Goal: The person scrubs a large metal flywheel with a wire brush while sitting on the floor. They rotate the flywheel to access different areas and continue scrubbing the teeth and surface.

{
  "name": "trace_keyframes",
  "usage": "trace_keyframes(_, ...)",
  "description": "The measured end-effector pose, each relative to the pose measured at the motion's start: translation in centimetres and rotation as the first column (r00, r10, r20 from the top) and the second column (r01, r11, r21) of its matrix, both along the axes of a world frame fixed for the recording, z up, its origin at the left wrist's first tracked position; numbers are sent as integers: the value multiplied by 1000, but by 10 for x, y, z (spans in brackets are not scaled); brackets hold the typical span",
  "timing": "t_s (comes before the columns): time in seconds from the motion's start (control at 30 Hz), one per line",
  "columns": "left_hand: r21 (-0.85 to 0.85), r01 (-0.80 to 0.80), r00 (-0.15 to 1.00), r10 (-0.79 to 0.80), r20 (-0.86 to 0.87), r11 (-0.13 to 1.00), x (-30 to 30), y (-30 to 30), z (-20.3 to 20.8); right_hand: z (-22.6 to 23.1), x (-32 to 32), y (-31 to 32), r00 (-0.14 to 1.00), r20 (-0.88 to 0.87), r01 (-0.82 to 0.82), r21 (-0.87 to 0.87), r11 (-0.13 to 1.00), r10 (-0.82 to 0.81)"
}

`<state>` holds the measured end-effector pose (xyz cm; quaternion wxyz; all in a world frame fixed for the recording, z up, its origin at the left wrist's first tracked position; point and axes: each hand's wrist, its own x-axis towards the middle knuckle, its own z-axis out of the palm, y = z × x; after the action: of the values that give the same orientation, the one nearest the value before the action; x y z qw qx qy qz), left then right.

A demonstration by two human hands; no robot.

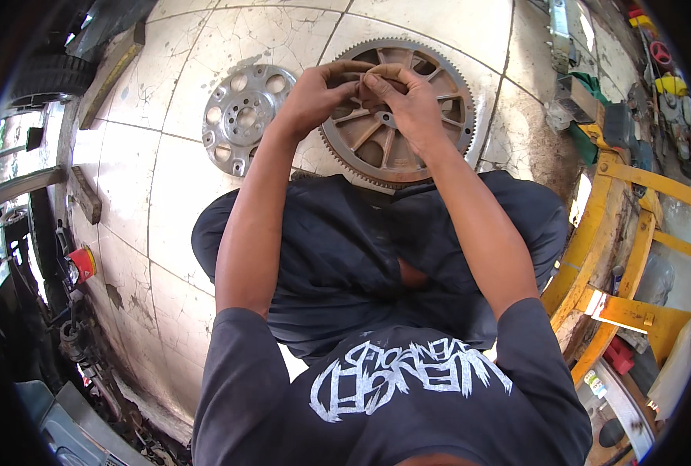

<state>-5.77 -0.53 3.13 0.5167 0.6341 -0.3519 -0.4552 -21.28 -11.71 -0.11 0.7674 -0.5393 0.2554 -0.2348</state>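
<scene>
- Close together, my left hand (314, 99) and right hand (417, 105) meet in front of me, both partly closed, fingers bent inward and tips gathered.
- My right thumb lies along the top, near the left fingertips; whether something small is pinched between them I cannot tell, because the fingers cover that spot.
- Under them is a big metal gear (389, 141): a ring of fine grey teeth around the edge, brownish spokes inside, openings between the spokes, and a hub with a small hole.
- It lies just beyond my folded legs (330, 268), directly below both hands, which hide part of its upper left; I can't make out whether my fingers touch it.
- To the left of the gear, just beside my left hand, a silvery disc (246, 137) with round holes lies flat on the cracked, pale tiled floor (182, 213), its right edge near my wrist.
- Farther off, a yellow metal frame (586, 233) stands to my right, and a wooden block (85, 196) lies to my left.
</scene>
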Motion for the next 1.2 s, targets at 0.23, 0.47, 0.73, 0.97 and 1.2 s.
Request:
trace_keyframes(0.23, 98, -62, 970, 37, 242, 993, -11, 29, 5, 12, -16, 9, 986, -167, -13, -79, 997, 0)
trace_keyframes(0.47, 356, -208, 731, -97, 676, 911, -3, 68, -22, -16, -50, 41, 918, -369, -369, -653, 662, 147)
trace_keyframes(0.73, 378, -295, 692, -76, 718, 878, -4, 27, -63, -46, -60, 60, 881, -470, -440, -776, 451, 51)
trace_keyframes(0.97, 434, -275, 725, -112, 680, 858, 16, 11, -75, -51, -37, 63, 872, -490, -416, -737, 533, 2)
trace_keyframes(1.2, 448, -306, 797, -32, 604, 840, 31, 12, -74, -42, -54, 70, 818, -574, -462, -699, 546, -42)
